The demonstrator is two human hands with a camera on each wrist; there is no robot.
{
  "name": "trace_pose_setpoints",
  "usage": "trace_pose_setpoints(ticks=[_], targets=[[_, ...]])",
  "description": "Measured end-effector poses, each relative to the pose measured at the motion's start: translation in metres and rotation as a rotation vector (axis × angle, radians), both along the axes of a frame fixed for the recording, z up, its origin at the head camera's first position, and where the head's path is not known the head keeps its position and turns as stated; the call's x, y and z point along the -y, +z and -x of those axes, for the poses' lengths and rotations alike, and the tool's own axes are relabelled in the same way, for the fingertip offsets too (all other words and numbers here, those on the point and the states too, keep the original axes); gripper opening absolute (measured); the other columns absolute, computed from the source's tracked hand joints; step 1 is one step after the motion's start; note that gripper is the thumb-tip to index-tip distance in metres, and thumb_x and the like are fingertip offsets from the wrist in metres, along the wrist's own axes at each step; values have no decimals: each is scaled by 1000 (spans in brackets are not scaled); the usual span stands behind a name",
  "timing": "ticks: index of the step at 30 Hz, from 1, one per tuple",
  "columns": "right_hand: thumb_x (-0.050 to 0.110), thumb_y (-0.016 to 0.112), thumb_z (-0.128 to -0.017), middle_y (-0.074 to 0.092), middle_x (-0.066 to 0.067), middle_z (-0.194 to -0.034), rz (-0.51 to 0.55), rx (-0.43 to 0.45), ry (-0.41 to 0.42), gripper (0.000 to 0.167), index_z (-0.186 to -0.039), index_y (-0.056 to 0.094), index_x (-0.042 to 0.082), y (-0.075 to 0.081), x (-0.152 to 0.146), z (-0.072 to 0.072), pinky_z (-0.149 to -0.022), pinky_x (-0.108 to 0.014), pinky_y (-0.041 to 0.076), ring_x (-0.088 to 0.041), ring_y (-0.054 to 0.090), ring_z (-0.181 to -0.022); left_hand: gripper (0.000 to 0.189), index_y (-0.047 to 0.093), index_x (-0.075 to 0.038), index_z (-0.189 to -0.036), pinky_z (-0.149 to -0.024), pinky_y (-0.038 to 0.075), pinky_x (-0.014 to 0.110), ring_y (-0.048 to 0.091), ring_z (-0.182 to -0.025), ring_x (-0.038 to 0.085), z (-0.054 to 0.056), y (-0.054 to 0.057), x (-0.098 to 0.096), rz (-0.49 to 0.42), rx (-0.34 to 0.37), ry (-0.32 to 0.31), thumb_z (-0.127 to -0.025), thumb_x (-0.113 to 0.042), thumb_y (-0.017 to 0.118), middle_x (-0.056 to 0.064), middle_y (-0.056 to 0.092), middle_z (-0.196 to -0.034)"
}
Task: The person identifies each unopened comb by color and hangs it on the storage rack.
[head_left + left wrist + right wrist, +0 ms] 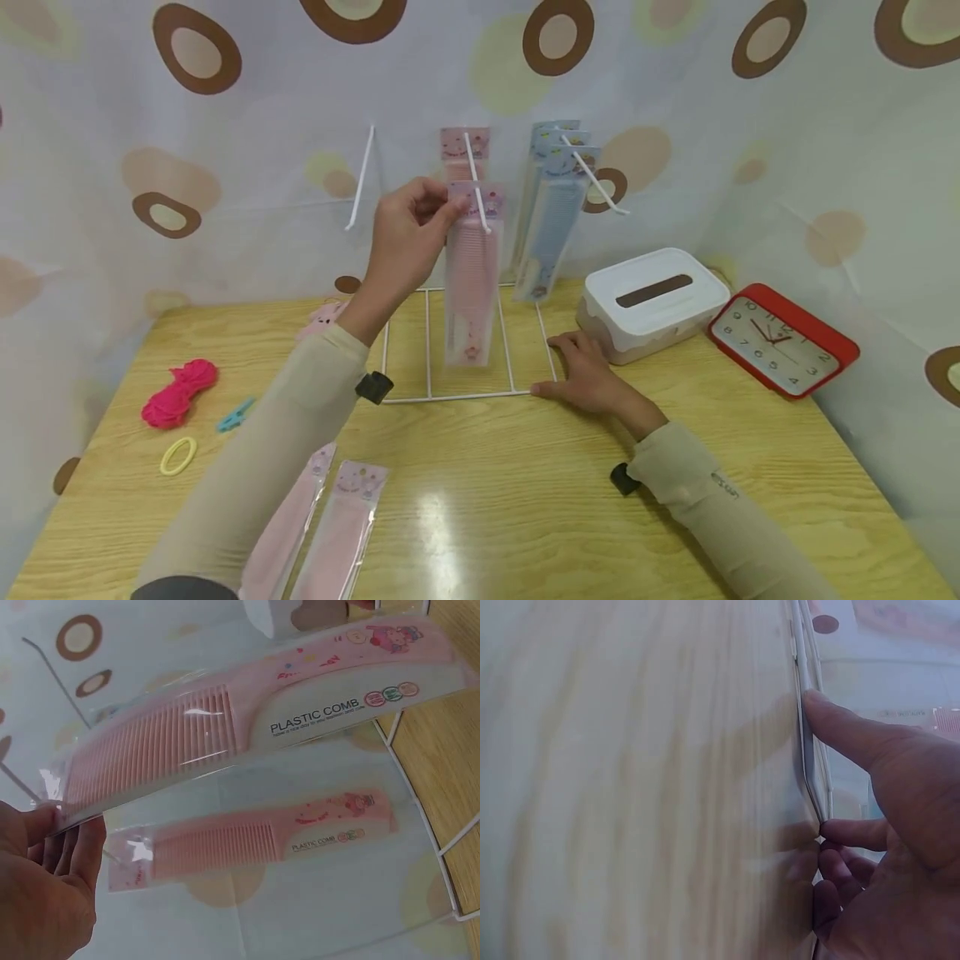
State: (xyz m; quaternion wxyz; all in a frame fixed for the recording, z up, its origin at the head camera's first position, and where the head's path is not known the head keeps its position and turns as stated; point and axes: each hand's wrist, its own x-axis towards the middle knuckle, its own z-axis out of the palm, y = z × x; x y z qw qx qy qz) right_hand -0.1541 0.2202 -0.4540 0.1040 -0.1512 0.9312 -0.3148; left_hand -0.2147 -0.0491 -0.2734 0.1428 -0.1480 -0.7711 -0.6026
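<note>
My left hand (411, 229) pinches the top of a packaged pink comb (471, 283), which hangs upright at the middle white hook (477, 187). "PLASTIC COMB" is printed on its wrapper in the left wrist view. Behind it, another pink comb (217, 851) hangs on the same hook. Down on the table, my right hand (588, 375) touches the right front corner of the white wire rack base (457, 397) with thumb and fingers. In the right wrist view the thumb (847, 731) lies against the wire.
Several blue combs (555, 217) hang on the right hook; the left hook (362, 179) is bare. A tissue box (652, 304) and red clock (783, 340) stand right. Two pink combs (341, 517), a yellow ring (177, 457), a blue clip (236, 414) and a pink bundle (180, 393) lie left.
</note>
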Motion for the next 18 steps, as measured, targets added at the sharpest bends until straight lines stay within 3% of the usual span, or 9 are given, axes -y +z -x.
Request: trace_pose_setpoints(ticks=[4, 10, 14, 18], targets=[[41, 78, -86, 36, -27, -144, -13, -4, -3, 82, -144, 41, -3, 1, -3, 1, -109, -61, 29, -48, 31, -133, 17, 65, 1, -99, -73, 50, 21, 63, -83, 13, 30, 0, -7, 22, -27, 52, -96, -15, 69, 10, 68, -94], [46, 77, -86, 36, -26, -144, -24, -11, 4, 84, -145, 41, -1, -2, -5, 6, -110, -60, 29, -46, 31, -133, 16, 64, 3, -102, -73, 44, 20, 57, -82, 12, 67, -1, -12, 49, -61, 119, -98, -12, 64, 9, 65, -93], [45, 78, -85, 36, -25, -145, -24, -7, 6, 83, -145, 41, -1, -3, -2, 7, -110, -60, 29, -46, 31, -133, 15, 65, 4, -104, -74, 44, 19, 56, -81, 11, 79, -4, -11, 13, -40, 131, -98, -10, 64, 8, 64, -92], [44, 78, -85, 37, -25, -144, -36, -16, 25, 83, -144, 43, -1, -4, 4, 9, -109, -59, 30, -45, 33, -132, 19, 67, 4, -105, -72, 45, 20, 57, -79, 10, 77, -6, -5, -46, 28, 150, -98, -13, 65, 8, 66, -90]])
